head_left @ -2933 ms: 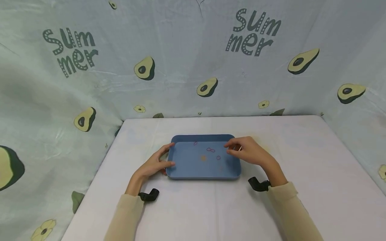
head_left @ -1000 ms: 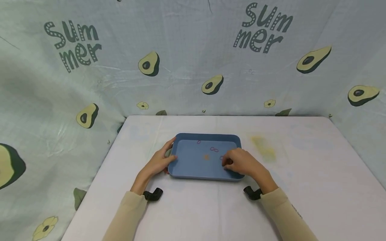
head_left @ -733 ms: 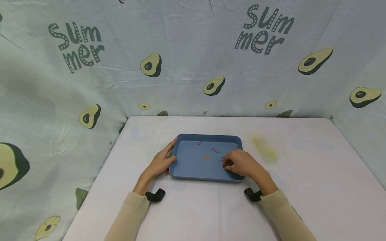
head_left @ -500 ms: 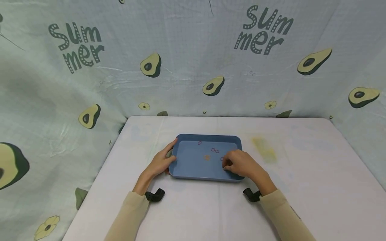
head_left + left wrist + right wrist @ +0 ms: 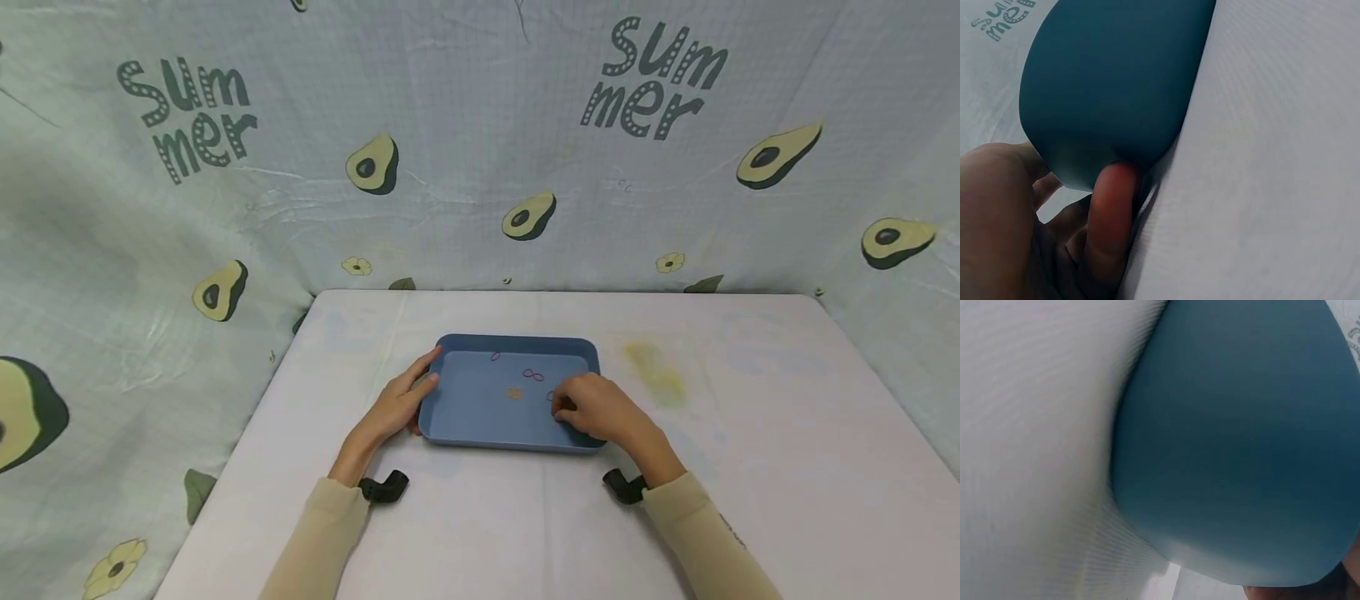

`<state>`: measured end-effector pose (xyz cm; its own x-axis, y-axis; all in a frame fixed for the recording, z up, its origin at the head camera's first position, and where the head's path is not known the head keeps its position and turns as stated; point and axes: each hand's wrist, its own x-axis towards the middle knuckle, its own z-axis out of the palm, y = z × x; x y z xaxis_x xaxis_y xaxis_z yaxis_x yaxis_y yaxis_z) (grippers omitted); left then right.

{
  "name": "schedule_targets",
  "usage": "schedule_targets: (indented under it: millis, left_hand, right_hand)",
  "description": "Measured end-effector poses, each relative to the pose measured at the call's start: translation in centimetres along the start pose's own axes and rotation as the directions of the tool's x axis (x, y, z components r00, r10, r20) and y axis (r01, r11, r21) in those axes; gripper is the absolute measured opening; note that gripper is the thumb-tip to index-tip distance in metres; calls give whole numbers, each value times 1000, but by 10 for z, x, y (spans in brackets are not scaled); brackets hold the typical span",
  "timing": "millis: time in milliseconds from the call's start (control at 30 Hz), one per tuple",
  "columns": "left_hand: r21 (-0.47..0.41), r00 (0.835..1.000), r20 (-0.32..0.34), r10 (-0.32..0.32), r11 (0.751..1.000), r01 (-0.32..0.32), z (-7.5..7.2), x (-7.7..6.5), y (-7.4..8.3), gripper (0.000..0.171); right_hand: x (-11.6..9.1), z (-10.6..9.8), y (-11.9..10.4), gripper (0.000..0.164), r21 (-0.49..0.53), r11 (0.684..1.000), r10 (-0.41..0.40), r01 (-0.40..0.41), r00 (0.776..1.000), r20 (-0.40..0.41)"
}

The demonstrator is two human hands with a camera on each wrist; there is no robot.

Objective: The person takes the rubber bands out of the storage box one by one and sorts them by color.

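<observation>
A shallow blue tray lies on the table with thin red loops like rubber bands inside. One loop is by the far wall, and a pair of loops is near the middle. A small tan patch shows on the tray floor. My left hand grips the tray's left end, thumb at the rim and other fingers along the outside. My right hand has curled fingers low over the tray's right part, beside another red loop. Whatever is between its fingertips is hidden. In the right wrist view, the tray's outer side fills most of the picture.
A white cloth covers the table, with a yellow stain right of the tray. Behind stands a pale curtain printed with avocados and lettering. Black wrist cameras sit on both wrists, the left camera close to the table.
My right hand has come down from above the tray's right edge to its floor and has since stayed there. Lately my left thumb has shifted slightly up along the rim.
</observation>
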<state>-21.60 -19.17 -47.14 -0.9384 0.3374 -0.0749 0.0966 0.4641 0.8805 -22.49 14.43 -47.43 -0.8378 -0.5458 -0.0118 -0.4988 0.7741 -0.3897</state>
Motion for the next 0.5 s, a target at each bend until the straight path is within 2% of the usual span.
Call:
schedule_targets:
  millis: [200, 500]
  left_hand:
    - [13, 999, -9, 32, 999, -32, -1, 0, 0, 55]
    - [-19, 1000, 1, 27, 999, -27, 0, -1, 0, 56]
  right_hand:
    - [1, 0, 1, 10, -13, 1000, 2, -2, 1000, -10]
    - [1, -1, 2, 14, -42, 999, -19, 20, 1000, 10]
